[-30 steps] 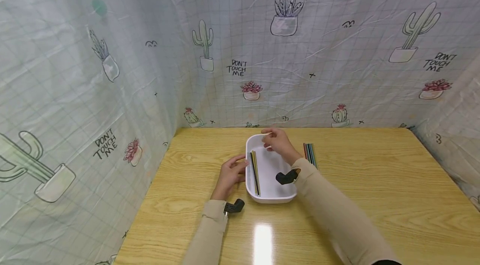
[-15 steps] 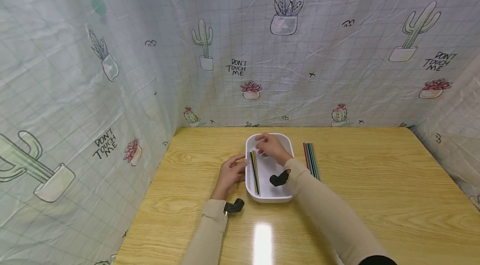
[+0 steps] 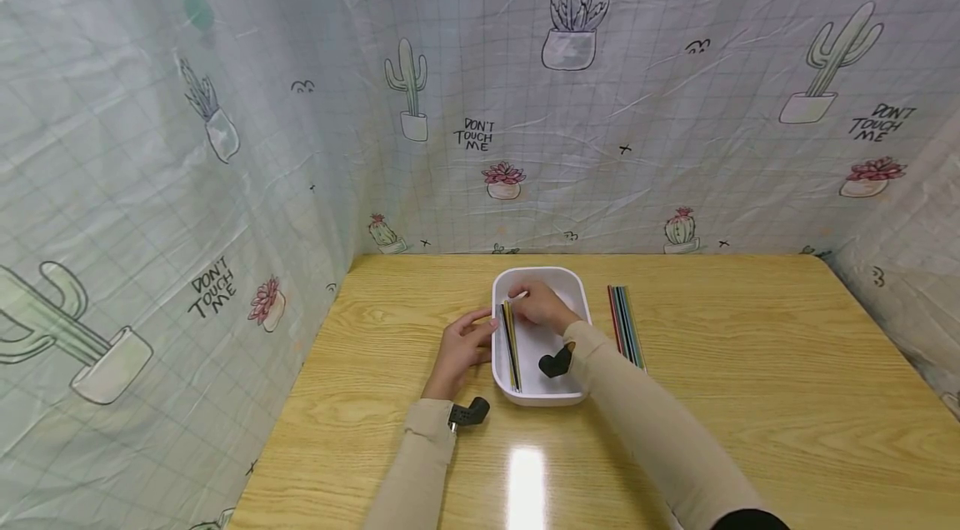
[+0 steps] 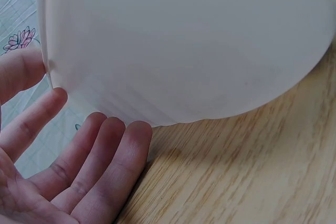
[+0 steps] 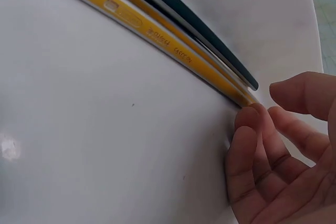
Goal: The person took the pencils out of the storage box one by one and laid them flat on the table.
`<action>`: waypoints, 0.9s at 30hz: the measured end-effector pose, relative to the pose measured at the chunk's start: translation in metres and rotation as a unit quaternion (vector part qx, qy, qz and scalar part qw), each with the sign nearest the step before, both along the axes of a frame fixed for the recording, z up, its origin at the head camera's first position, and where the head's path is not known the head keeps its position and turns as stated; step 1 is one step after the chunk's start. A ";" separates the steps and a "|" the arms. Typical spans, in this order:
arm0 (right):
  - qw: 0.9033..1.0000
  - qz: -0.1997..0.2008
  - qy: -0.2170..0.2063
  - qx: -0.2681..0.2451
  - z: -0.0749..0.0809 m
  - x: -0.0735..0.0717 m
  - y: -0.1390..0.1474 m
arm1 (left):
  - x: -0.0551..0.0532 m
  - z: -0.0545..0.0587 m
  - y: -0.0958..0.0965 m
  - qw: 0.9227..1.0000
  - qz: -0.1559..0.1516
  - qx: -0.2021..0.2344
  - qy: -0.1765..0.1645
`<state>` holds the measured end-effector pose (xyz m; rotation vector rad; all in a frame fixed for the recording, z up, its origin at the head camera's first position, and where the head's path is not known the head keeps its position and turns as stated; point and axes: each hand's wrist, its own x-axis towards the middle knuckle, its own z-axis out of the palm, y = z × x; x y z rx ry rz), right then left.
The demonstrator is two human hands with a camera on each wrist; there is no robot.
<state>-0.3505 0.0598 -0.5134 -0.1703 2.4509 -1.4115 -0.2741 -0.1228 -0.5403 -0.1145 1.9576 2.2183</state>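
Where pencils (image 5: 123, 14) edge the roomy tray (image 3: 540, 400), the right hand (image 3: 542, 306) apparently touches them.

A yellow-brown wooden counter (image 3: 750, 330) with wavy lines in the wood, a bright patch of light (image 3: 527, 480) shining on the near part, a white box (image 3: 543, 400) with round corners farther back, thin pencils (image 3: 621, 312) lying close together just right of it.

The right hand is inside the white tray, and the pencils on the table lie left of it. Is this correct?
Not left: the head view shows the pencils on the table right of the white tray; the right hand is inside it.
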 end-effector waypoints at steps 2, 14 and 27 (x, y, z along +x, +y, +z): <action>1.000 0.004 -0.003 0.005 -0.001 0.000 0.000 | 0.000 0.000 0.000 1.000 0.001 0.001 0.000; 1.000 0.016 -0.009 0.022 0.001 0.002 0.000 | -0.001 -0.001 0.001 1.000 0.003 0.006 -0.001; 1.000 0.010 -0.013 0.022 0.001 0.002 0.000 | 0.000 0.000 0.001 1.000 0.003 0.008 0.007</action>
